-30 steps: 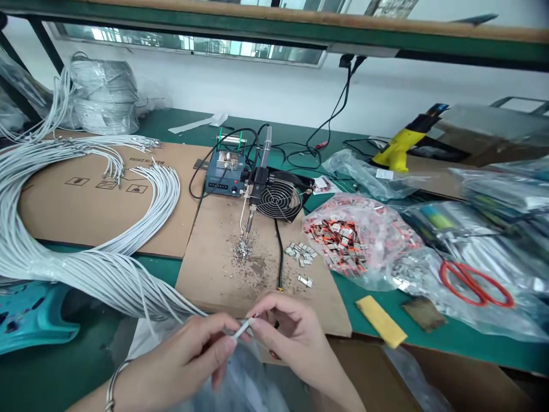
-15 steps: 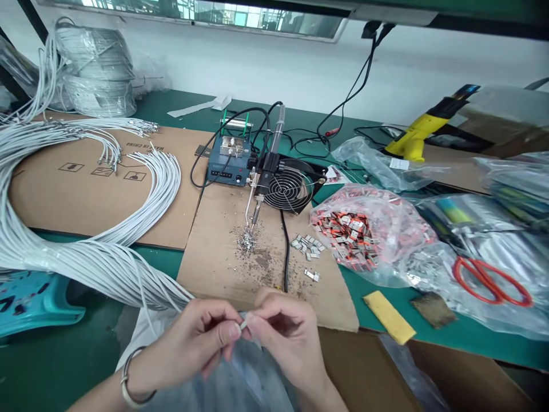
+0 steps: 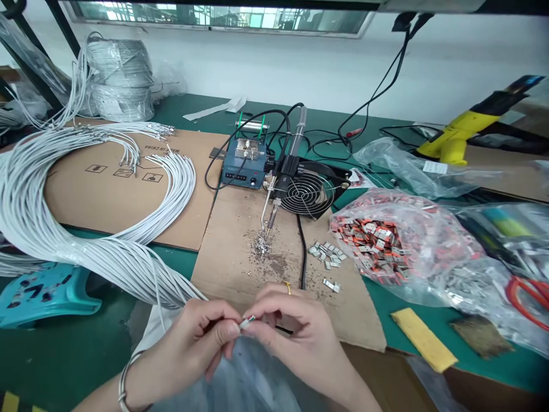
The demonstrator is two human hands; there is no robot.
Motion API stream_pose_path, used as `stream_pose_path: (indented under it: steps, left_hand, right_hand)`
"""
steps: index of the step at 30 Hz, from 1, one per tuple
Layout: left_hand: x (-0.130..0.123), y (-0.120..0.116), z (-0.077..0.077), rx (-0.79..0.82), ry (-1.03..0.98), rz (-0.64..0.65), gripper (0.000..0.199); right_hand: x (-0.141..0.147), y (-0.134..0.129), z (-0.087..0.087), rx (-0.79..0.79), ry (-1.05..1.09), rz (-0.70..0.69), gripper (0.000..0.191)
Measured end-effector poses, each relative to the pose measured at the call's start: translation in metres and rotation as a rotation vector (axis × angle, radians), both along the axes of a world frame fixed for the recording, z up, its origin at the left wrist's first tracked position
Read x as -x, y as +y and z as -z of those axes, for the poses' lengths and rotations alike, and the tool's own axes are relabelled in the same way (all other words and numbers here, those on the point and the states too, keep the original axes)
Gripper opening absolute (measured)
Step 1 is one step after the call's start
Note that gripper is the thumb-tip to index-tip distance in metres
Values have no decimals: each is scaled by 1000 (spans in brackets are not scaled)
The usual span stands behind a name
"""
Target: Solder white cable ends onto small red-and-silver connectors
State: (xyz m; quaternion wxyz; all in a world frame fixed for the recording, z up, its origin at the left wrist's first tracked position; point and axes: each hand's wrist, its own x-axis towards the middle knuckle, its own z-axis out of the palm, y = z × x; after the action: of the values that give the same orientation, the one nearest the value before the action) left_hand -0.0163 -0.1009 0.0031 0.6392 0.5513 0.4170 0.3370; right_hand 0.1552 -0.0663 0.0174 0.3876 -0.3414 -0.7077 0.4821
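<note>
Since 1 second ago: the left hand [image 3: 206,335] and right hand [image 3: 295,323] have drawn closer together, so a shorter piece of white cable [image 3: 245,324] shows between their fingertips; the desk's things sit farther right in view.
Desk [image 3: 175,106]: green, running back to the wall.
Cardboard: 2 pieces, a printed left sheet [image 3: 103,206] and a stained front sheet [image 3: 227,246].
Cable bundle [image 3: 103,263]: white, curving across the left sheet.
Connector bag [image 3: 429,240]: clear plastic, right of the front sheet, full of orange and metal pieces.
Heat gun [image 3: 454,134]: yellow and black, at the back right.
Soldering station [image 3: 243,171]: blue, behind the front sheet.
Fan [image 3: 306,194]: black, just right of the soldering iron [image 3: 283,177], whose tip points down at metal bits.
Left hand: thumb and forefinger pinch the cable.
Right hand: thumb and forefinger close about its tip.
Loose connectors [image 3: 328,254]: a cluster on the front sheet, 1 lying apart.
Cable tip: between both hands, over the lap, coloured strands just showing.
</note>
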Motion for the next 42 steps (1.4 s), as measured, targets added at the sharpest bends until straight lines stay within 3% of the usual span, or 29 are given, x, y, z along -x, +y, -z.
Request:
stream_pose_path:
  steps: [4, 9, 11, 14, 16, 18, 21, 24, 27, 30, 33, 39, 42]
  left_hand:
    - [1, -1, -2, -62, 118, 25, 36]
    - [-3, 1, 5, 210, -159, 52, 37]
    - [-5, 3, 10, 278, -247, 55, 36]
    - [-7, 5, 15, 314, -300, 18, 34]
    - [-7, 5, 15, 307, -312, -27, 34]
    - [-6, 5, 12, 263, -314, -95, 35]
    - [-6, 4, 7, 169, -270, -167, 33]
    - [-7, 3, 6, -14, -79, -192, 26]
    - [-8, 1, 8, -297, 191, -240, 17]
    - [-8, -1, 9, -421, 294, -257, 13]
    - [-11, -1, 8, -354, 203, -293, 15]
    - [-24, 3, 6, 101, -222, -295, 40]
    - [-23, 3, 5, 97, -182, -329, 37]
  right_hand:
    - [-4, 4, -5, 3, -30, -48, 11]
    - [0, -1, 5, -105, 44, -15, 17]
    - [2, -4, 8, -285, -9, 37, 16]
    - [2, -4, 6, -711, -204, 129, 17]
    - [-1, -2, 2, -858, -315, 103, 13]
    - [-7, 0, 1, -783, -310, 86, 15]
    - [-13, 0, 5, -493, -207, 119, 23]
    - [-12, -3, 8, -242, -166, 61, 12]
    - [-7, -6, 5, -138, -180, 74, 5]
    - [-4, -5, -1, -91, -200, 101, 11]
    - [0, -5, 3, -47, -51, 111, 13]
    - [27, -20, 37, 163, 511, 265, 15]
    - [32, -22, 40, 206, 586, 281, 15]
